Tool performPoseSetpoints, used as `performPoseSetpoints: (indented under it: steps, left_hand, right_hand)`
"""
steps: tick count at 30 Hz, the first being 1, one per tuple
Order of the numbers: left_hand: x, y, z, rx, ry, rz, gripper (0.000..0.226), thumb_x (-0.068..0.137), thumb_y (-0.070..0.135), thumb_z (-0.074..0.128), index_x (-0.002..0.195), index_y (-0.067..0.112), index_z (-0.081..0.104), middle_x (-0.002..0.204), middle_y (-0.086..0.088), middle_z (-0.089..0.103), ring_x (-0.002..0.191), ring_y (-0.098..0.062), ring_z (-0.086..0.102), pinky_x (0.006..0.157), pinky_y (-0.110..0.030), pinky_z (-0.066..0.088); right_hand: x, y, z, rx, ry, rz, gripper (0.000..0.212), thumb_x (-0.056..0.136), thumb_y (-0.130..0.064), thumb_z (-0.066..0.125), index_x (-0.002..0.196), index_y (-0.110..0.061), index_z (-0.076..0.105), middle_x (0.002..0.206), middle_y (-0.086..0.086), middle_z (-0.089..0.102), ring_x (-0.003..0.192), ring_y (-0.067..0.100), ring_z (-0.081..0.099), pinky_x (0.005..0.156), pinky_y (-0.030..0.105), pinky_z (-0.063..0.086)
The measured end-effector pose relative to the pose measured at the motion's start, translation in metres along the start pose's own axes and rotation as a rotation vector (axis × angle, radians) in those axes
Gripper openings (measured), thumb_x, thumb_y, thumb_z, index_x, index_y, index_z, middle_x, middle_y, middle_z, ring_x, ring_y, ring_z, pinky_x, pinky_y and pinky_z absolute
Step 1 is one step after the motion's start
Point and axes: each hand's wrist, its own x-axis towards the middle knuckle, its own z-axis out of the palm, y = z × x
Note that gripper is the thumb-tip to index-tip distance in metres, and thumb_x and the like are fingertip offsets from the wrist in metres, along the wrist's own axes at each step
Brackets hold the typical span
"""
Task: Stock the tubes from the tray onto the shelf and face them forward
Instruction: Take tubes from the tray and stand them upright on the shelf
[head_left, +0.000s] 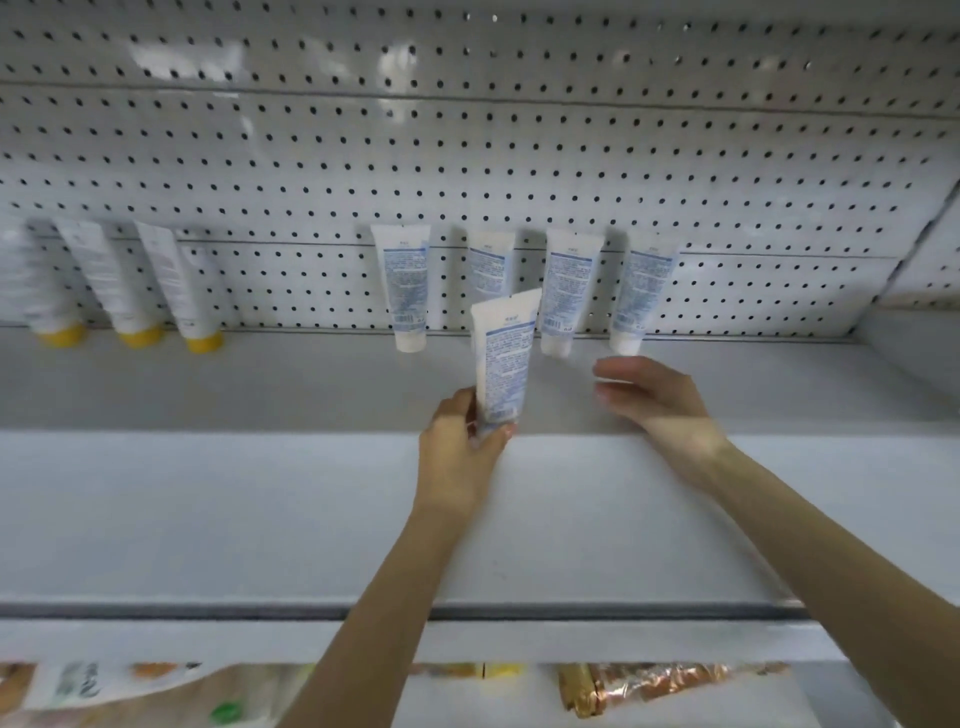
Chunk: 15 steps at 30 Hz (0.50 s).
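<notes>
Packets (649, 686) under the shelf (208, 493). Mid-shelf: left hand (460, 441) grip closed round the cap end of a white-blue tube (506, 353), near upright. Right hand (649, 395) over the shelf's right half, grip wide, blurred, holding nothing. Shelf back: four matching tubes (566, 291) cap-down against the pegboard (467, 156); yellow-capped tubes (176, 291) back left.

Five blue-printed white tubes (402, 283) show in all: four in a row at the back of the one shelf (208, 519), and one held tube (506, 358) in the grip of the left hand (457, 452). Three yellow-capped tubes (174, 280) stand further left. There are two hands, counting the right hand (649, 395). One pegboard (311, 156) backs the shelf. The packets (649, 683) on the level below are too blurred to count.
</notes>
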Motion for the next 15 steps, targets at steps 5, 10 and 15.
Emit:
performPoseSetpoints:
  steps: [5,10,15]
  left_hand:
    - [-0.019,0.006,-0.032,0.200,0.072,0.015,0.043,0.090,0.028,0.061,0.131,0.020,0.051,0.130,-0.001,0.051,0.118,-0.016,0.049,0.094,-0.025,0.039]
    - [-0.030,-0.019,-0.136,0.573,0.087,-0.016,0.048,0.094,0.044,0.048,0.131,0.015,0.053,0.140,-0.006,0.047,0.129,-0.026,0.042,0.107,-0.034,0.029]
    - [-0.040,-0.056,-0.216,0.969,-0.097,-0.141,0.077,0.086,0.073,0.018,0.147,0.027,0.029,0.158,-0.003,0.017,0.146,-0.020,0.012,0.118,-0.039,0.004]
  right_hand:
    - [-0.020,-0.015,0.059,-0.111,-0.185,-0.003,0.042,0.078,-0.007,0.076,0.117,-0.008,0.061,0.110,0.000,0.068,0.096,0.005,0.065,0.079,0.008,0.048]
    - [-0.023,-0.027,0.102,-0.137,-0.199,0.004,0.040,0.077,-0.004,0.075,0.114,-0.010,0.062,0.102,0.002,0.070,0.087,0.010,0.066,0.079,0.018,0.055]
    - [-0.016,-0.037,0.152,-0.163,-0.129,0.022,0.034,0.075,-0.002,0.076,0.106,-0.009,0.064,0.092,-0.001,0.068,0.071,-0.004,0.059,0.061,0.005,0.047]
